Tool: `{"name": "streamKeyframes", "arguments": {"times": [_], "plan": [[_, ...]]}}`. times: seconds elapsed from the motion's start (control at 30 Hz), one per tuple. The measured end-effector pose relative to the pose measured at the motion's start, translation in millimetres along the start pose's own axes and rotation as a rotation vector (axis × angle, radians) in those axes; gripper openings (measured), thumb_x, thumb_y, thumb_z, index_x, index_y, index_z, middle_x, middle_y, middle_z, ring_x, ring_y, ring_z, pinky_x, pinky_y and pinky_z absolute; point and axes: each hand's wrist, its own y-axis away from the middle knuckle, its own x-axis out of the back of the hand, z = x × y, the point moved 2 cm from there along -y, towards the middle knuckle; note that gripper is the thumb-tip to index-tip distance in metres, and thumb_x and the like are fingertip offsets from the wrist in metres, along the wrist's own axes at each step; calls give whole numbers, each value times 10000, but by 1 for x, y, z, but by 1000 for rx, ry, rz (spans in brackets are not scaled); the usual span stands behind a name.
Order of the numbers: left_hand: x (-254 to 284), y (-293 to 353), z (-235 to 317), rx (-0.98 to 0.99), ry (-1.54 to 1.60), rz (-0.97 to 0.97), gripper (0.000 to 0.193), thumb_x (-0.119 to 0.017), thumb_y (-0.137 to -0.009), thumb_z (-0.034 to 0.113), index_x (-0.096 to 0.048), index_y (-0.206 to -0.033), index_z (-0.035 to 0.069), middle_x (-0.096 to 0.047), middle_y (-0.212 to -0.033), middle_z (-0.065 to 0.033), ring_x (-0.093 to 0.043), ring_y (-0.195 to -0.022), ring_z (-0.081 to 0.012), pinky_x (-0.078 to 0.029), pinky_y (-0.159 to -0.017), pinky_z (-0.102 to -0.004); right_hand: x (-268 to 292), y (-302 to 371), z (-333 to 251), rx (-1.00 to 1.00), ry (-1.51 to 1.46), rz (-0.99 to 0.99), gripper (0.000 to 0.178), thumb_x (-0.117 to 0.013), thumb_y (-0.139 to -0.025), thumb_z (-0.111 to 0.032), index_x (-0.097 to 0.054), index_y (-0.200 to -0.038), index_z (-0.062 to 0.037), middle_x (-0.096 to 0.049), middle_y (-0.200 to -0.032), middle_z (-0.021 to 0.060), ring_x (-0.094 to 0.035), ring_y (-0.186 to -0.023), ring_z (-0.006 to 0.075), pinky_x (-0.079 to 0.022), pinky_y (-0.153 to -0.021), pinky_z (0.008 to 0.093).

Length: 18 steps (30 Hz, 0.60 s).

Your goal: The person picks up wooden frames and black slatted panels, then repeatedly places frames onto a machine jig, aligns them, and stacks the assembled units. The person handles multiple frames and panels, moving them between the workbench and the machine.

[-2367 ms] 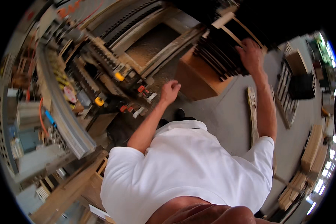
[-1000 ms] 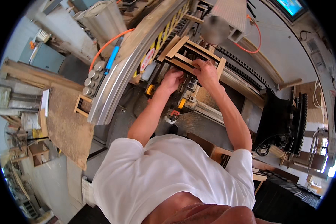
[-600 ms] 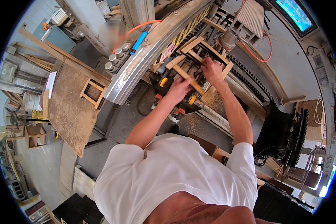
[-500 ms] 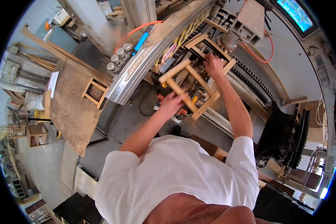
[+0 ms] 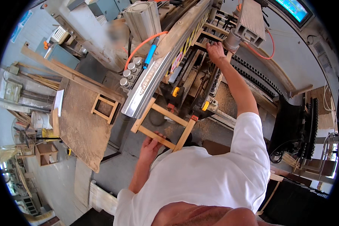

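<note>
My left hand (image 5: 150,146) is closed on the near bar of a light wooden frame (image 5: 169,114), four-sided and open in the middle. This frame is tilted in the air in front of my shirt, off the machine's near end. Farther off, my right arm stretches out to a second wooden frame (image 5: 228,57), which lies in the machine bed. The fingers of my right hand (image 5: 216,52) are curled over a bar of it; their tips are partly hidden. Beside that hand is the machine's grey cylindrical head (image 5: 232,40).
A metal machine beam (image 5: 145,88) with a blue marker (image 5: 150,56) runs along the left of the bed. On a dusty brown table (image 5: 81,124) lies another small wooden frame (image 5: 105,108). Yellow knobs (image 5: 176,91) and sawdust (image 5: 226,101) are near the bed; a lit screen (image 5: 292,10) stands far right.
The left hand has drawn its frame out from over the machine bed, toward me and to the left. My right hand has moved farther away, with the second frame pushed deeper along the bed.
</note>
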Motion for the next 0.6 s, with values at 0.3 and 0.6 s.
{"name": "streamKeyframes", "arguments": {"times": [0.3,0.6], "plan": [[42,0,-6,-97,93,237,290,-574,-943,92,-508,-1216,24,-607,-1148,-100,-595,-1111,-249,-493,-965,-384,-32,-56,39,-76,58,-11,310,-579,-820,-42,-567,-1129,-65,-686,-856,134,-619,-950,310,-393,-871,419],[68,-33,-31,-105,92,376,296,-594,-935,116,-529,-1206,18,-624,-1137,-91,-609,-1076,-238,-492,-944,-384,-40,-81,61,-36,-225,-46,203,-548,-815,-29,-622,-1004,-39,-677,-929,182,-640,-940,369,-461,-830,494]]}}
